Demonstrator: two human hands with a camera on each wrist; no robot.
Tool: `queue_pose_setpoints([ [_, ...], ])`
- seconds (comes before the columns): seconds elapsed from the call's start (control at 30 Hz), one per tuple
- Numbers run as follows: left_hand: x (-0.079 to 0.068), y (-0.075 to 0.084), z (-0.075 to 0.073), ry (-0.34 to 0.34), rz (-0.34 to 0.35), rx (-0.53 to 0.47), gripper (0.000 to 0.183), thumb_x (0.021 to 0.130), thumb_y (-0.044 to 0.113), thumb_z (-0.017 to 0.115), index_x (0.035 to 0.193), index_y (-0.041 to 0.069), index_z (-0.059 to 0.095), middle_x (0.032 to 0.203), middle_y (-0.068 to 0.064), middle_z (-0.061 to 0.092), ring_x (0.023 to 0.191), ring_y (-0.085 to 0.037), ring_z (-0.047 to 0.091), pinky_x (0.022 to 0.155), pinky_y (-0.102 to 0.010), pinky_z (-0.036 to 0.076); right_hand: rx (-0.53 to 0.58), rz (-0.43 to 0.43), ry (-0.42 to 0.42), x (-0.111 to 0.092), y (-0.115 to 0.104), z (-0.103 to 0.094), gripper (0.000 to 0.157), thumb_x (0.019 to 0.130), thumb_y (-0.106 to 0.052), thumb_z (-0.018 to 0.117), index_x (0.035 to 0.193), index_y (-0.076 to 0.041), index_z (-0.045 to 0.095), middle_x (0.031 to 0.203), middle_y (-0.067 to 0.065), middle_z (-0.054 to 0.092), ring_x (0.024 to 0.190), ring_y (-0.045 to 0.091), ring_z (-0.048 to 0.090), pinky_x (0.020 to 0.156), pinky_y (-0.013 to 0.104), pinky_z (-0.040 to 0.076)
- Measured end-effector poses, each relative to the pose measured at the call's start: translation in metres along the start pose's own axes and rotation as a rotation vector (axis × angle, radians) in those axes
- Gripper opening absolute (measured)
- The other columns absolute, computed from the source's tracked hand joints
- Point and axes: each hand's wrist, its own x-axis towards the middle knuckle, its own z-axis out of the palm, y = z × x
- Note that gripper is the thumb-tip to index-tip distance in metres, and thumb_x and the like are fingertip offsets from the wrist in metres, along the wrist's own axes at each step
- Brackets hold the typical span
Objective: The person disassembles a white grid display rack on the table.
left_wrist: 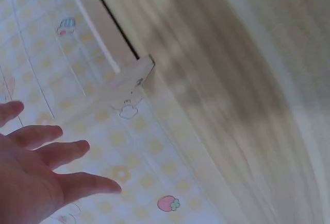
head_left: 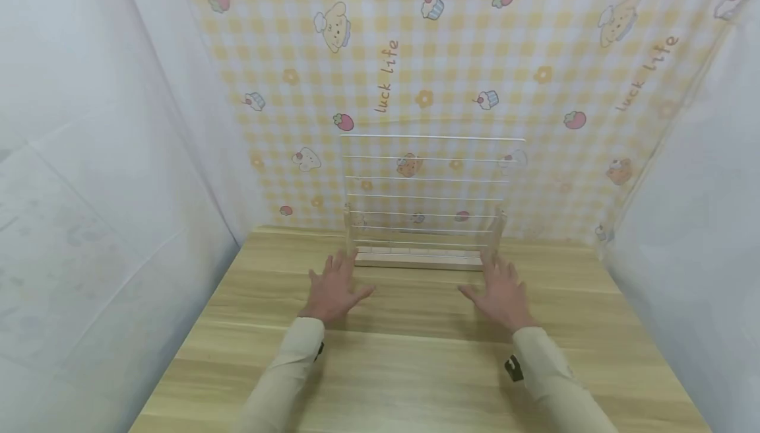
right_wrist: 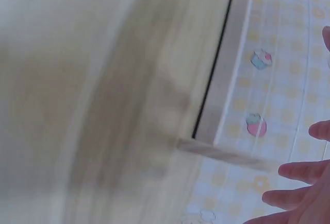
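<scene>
Head view: left grip (head_left: pixel 334 289) and right grip (head_left: pixel 501 292) are unclenched, fingers (left_wrist: pixel 38 135) spread near the rack (head_left: pixel 420 259)

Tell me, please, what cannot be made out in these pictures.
Head view: lower corners of the wooden frame, partly behind the left hand and right hand.
Head view: dark object at left wrist, mostly behind the sleeve.
Left wrist view: left hand, cut off by left edge.
Right wrist view: right hand, cut off by right edge.
</scene>
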Motion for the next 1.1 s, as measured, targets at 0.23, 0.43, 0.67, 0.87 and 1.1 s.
queue_pose_setpoints([
  [0.23, 0.021, -0.011, -0.018, 0.065, -0.026, -0.266, 0.082, 0.097, 0.055, 0.054, 0.158, 0.008, 0.025, 0.153, -0.024, 0.045, 0.131, -0.049, 0.053, 0.101, -0.074, 0.045, 0.185, 0.043, 0.031, 0.027, 0.019, -0.021, 0.078, 0.098, -0.052, 0.057, 0.146, 0.006, 0.04, 0.144, 0.035, 0.046, 0.13, 0.055, 0.046, 0.106, 0.071, 0.041],
  [0.43, 0.044, -0.021, -0.03, 0.088, -0.095, -0.429, 0.071, 0.104, 0.046, 0.045, 0.16, 0.011, 0.02, 0.15, -0.026, 0.047, 0.13, -0.047, 0.053, 0.108, -0.064, 0.046, 0.321, 0.123, 0.002, 0.044, 0.025, -0.046, 0.084, 0.1, -0.04, 0.057, 0.155, 0.009, 0.018, 0.158, 0.037, 0.026, 0.144, 0.057, 0.027, 0.119, 0.069, 0.025],
  [0.67, 0.063, -0.017, -0.039, 0.105, -0.134, -0.559, 0.067, 0.106, 0.042, 0.044, 0.16, 0.011, 0.02, 0.164, -0.021, 0.03, 0.146, -0.043, 0.038, 0.119, -0.061, 0.035, 0.303, 0.098, 0.037, 0.064, 0.031, -0.064, 0.083, 0.099, -0.037, 0.058, 0.153, 0.012, 0.019, 0.156, 0.039, 0.028, 0.143, 0.058, 0.028, 0.119, 0.069, 0.026],
  [0.87, 0.079, -0.01, -0.047, 0.106, -0.09, -0.637, 0.062, 0.107, 0.033, 0.042, 0.159, 0.008, 0.02, 0.165, -0.022, 0.026, 0.147, -0.045, 0.037, 0.12, -0.055, 0.037, 0.341, 0.105, 0.04, 0.078, 0.027, -0.079, 0.08, 0.1, -0.035, 0.056, 0.154, 0.009, 0.019, 0.152, 0.041, 0.033, 0.139, 0.059, 0.035, 0.114, 0.071, 0.033],
  [1.1, 0.098, -0.01, -0.052, 0.082, -0.104, -0.684, 0.061, 0.106, 0.033, 0.042, 0.159, 0.008, 0.023, 0.165, -0.022, 0.026, 0.147, -0.043, 0.038, 0.119, -0.054, 0.039, 0.353, 0.124, -0.019, 0.091, 0.019, -0.09, 0.076, 0.103, -0.034, 0.052, 0.157, 0.004, 0.016, 0.153, 0.041, 0.032, 0.133, 0.056, 0.045, 0.11, 0.065, 0.042],
])
